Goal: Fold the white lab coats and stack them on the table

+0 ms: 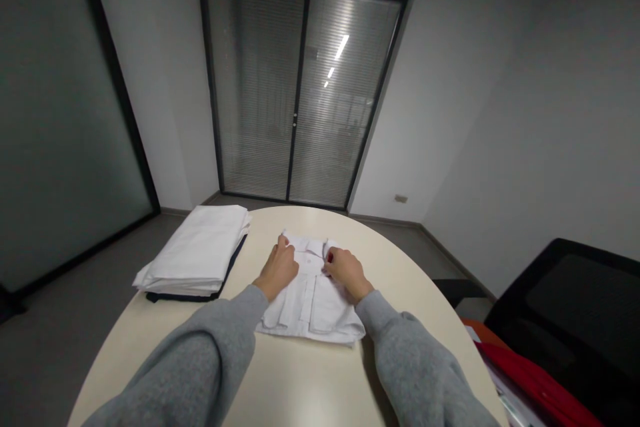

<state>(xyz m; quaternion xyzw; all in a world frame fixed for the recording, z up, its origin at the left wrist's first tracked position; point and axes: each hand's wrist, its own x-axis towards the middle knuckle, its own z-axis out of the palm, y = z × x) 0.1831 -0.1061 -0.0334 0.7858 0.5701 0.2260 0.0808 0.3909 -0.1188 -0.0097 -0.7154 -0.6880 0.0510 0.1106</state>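
one white shirt (305, 300), collar (315, 250) pointing away, long axis front-to-back

The table (295, 387) bears a shirt (306, 293) and cloth stack (200, 250).

I can read no text, label, brand, number or sign: not on the folded white shirt (306, 293) in front of me, nor on the stack of white cloth (200, 247) to its left, nor on the red item (537, 377) to its right.
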